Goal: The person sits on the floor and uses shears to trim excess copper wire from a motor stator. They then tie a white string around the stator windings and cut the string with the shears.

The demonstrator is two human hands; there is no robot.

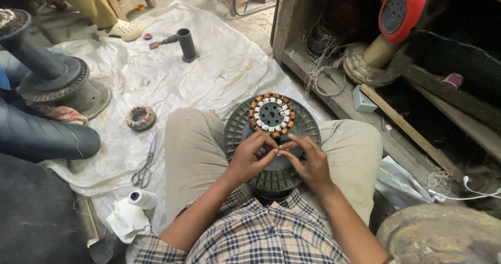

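2 hands, left hand (249,157), right hand (308,159), pinching thin wire just below wound stator (271,114) on lap

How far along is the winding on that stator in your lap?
Done: copper coils show around the whole ring of the stator, with white insulation between them. In hand: the left hand and right hand meet fingertip to fingertip at its near edge, pinching something too fine to make out. Left: scissors lie unused on the plastic sheet.
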